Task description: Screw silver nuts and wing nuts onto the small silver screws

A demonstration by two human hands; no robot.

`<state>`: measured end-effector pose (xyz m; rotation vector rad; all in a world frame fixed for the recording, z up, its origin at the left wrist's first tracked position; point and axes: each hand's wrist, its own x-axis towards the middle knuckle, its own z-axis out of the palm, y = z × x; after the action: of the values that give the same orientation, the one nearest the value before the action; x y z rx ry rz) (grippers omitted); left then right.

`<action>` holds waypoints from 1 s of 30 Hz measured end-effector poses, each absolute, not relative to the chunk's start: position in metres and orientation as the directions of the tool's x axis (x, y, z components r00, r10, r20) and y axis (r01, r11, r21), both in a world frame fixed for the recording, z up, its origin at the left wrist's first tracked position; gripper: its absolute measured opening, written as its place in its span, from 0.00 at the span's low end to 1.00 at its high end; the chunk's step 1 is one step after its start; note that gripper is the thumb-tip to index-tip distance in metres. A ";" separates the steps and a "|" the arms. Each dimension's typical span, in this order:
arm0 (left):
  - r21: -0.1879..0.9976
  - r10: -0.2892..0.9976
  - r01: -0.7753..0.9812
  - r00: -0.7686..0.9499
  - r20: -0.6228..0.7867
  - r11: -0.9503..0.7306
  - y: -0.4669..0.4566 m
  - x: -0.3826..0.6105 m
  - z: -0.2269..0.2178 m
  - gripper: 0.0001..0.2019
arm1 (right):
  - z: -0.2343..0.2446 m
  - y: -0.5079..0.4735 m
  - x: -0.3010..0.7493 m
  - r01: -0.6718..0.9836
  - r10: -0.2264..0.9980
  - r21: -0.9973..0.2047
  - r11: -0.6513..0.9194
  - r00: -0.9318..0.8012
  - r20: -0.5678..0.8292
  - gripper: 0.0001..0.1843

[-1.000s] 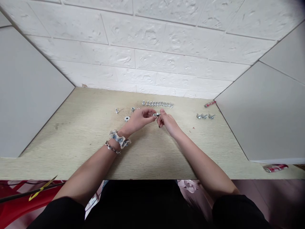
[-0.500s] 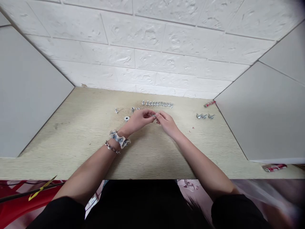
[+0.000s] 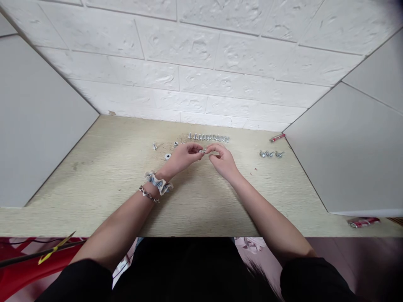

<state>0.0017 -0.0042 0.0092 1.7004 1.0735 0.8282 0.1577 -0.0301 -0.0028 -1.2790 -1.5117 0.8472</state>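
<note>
Fastener (image 3: 202, 151) at the frame's centre sits pinched in the left hand (image 3: 184, 157), best held steady and level while the right hand (image 3: 224, 163), thumb and forefinger slightly parted, meets its end lightly.

The held fastener (image 3: 202, 151) and the row of bolts (image 3: 208, 137) are gleaming like bright metal, the chain bracelet (image 3: 147, 193) is showing a polished shine, and the scrunchie (image 3: 159, 183) is looking matt and crinkled, like cloth. The tabletop (image 3: 201, 205) is showing dull, grained wood, while the brick-patterned wall (image 3: 201, 50) is presenting a rough, embossed face (the side panels (image 3: 355, 155) are looking smooth and matt).
</note>
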 end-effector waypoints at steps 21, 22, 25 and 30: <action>0.923 0.851 0.244 0.507 0.139 -0.297 -0.008 0.001 0.008 0.12 | -0.011 -0.025 0.160 0.194 0.994 -0.979 -0.070 -0.064 -0.084 0.28; 0.924 0.855 0.247 0.501 0.135 -0.291 -0.008 0.001 0.008 0.12 | -0.011 -0.025 0.159 0.190 0.995 -0.980 -0.062 -0.065 -0.076 0.26; 0.922 0.870 0.272 0.478 0.120 -0.276 -0.007 0.001 0.009 0.11 | -0.009 -0.027 0.158 0.172 0.997 -0.985 -0.035 -0.064 -0.046 0.22; 0.928 0.894 0.269 0.431 0.123 -0.257 -0.007 0.002 0.011 0.12 | -0.007 -0.028 0.157 0.116 0.997 -0.993 0.020 -0.081 0.011 0.17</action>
<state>0.0018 -0.0073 0.0115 1.7630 1.0059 0.8508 0.1568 -0.0282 -0.0070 -1.2443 -1.3627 1.1987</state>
